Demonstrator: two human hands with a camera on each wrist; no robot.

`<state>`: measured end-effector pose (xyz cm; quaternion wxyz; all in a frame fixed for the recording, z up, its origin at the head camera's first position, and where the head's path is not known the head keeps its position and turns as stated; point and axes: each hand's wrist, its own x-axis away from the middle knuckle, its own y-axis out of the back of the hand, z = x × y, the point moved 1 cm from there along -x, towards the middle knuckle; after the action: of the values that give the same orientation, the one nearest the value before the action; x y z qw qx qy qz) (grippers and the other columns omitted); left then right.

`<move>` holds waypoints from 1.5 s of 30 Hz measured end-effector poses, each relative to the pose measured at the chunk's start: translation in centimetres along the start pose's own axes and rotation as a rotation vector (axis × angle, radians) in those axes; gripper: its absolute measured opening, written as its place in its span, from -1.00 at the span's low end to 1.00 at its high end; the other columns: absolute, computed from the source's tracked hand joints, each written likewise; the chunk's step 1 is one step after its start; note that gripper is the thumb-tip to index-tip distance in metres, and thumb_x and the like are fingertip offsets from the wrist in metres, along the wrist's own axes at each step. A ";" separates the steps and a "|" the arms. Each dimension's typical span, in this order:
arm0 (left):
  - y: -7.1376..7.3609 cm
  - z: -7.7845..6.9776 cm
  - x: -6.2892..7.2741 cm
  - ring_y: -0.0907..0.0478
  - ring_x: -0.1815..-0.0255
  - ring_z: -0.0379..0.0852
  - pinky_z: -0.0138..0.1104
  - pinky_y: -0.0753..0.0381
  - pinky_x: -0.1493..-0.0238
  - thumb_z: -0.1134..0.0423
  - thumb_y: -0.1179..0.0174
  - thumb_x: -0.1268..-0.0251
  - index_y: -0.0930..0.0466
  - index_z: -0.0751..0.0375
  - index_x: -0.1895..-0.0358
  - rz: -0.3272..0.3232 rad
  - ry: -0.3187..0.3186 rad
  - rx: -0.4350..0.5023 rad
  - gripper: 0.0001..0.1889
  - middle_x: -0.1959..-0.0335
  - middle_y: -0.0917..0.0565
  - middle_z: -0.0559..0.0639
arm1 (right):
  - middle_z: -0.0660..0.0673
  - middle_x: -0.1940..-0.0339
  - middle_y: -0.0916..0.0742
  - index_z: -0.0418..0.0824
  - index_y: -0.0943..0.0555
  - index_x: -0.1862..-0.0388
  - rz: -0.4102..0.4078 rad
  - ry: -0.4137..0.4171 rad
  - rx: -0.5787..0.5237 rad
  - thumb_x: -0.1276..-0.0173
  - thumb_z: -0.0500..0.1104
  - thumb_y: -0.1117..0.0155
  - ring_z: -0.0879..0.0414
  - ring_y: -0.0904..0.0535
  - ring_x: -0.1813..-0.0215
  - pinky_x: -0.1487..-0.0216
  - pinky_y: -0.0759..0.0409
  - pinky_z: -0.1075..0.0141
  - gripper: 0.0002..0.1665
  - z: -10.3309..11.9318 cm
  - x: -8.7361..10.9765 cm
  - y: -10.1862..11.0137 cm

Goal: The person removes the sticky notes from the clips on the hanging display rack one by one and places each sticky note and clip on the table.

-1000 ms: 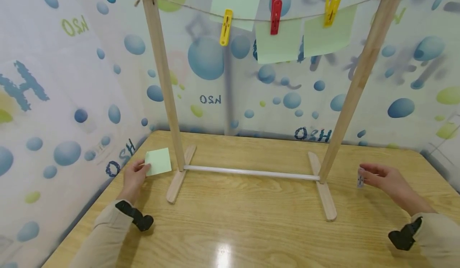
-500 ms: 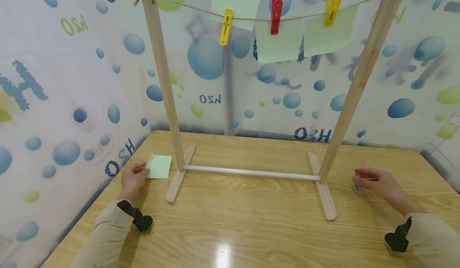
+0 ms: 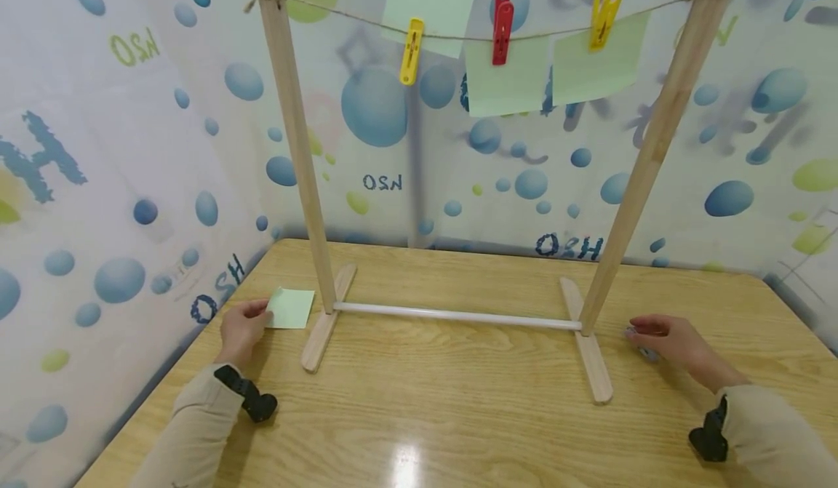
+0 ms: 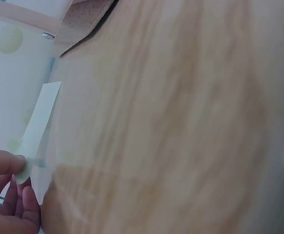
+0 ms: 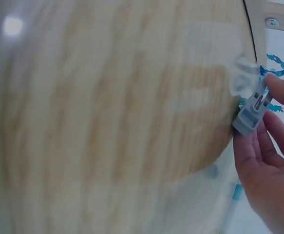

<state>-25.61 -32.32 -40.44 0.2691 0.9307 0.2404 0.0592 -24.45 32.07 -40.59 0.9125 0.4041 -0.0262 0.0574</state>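
Between thumb and fingers my left hand point(image 3: 242, 328) pinches the near-left edge of a pale green paper sheet point(image 3: 292, 308), low over the table left of the wooden stand. The left wrist view shows the sheet point(image 4: 40, 114) nearly edge-on, gripped at its lower end. Right of the stand, my right hand point(image 3: 681, 346) holds a small grey clothes peg point(image 5: 253, 111) by thumb and fingers. In the head view the hand hides most of that peg. On the stand's string hang green sheets with a yellow peg point(image 3: 411, 52), a red peg point(image 3: 502, 28) and two yellow pegs at the right.
The stand has a left post point(image 3: 297, 146), a right post point(image 3: 655, 161) and a white crossbar point(image 3: 452, 315) low between them. Its wooden feet point(image 3: 594, 364) reach toward me on the table point(image 3: 458, 401). A patterned wall point(image 3: 445, 182) stands close behind.
My right hand has moved left and nearer to me with the grey peg, which has tilted. My left hand has lowered the sheet slightly, and the sheet lies flatter.
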 end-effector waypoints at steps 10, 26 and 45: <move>0.4 0.4 0.0 -0.37 0.02 0.07 -0.65 -0.25 0.53 0.39 -0.01 -0.20 -0.40 0.46 -0.07 0.020 0.028 0.011 -0.64 -0.02 -0.44 0.37 | -0.43 0.06 -0.53 -0.54 -0.35 -0.06 0.009 -0.037 0.009 -0.14 0.20 -0.18 -0.20 -0.46 0.08 0.17 -0.50 0.11 -0.14 0.1 0.0 -0.3; 0.4 0.5 0.0 -0.40 0.09 0.07 -0.58 -0.33 0.62 0.32 -0.04 -0.21 -0.38 0.43 -0.10 0.054 0.062 0.003 -0.60 -0.05 -0.42 0.35 | -0.42 0.08 -0.53 -0.55 -0.36 -0.06 0.032 -0.029 -0.004 -0.14 0.12 -0.23 -0.21 -0.46 0.07 0.21 -0.51 0.14 -0.19 0.3 0.0 -0.3; 1.0 0.3 0.6 -0.40 0.08 0.07 -0.56 -0.33 0.56 0.29 -0.06 -0.21 -0.38 0.43 -0.09 0.062 0.042 -0.025 -0.59 -0.05 -0.42 0.35 | -0.45 0.02 -0.50 -0.56 -0.31 -0.10 0.040 -0.020 -0.022 -0.16 0.15 -0.19 -0.24 -0.44 0.04 0.15 -0.50 0.09 -0.16 0.6 0.5 -0.3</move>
<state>-24.63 -32.93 -40.24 0.2737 0.9328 0.2163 0.0903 -23.94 31.53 -40.35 0.9152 0.3941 -0.0441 0.0712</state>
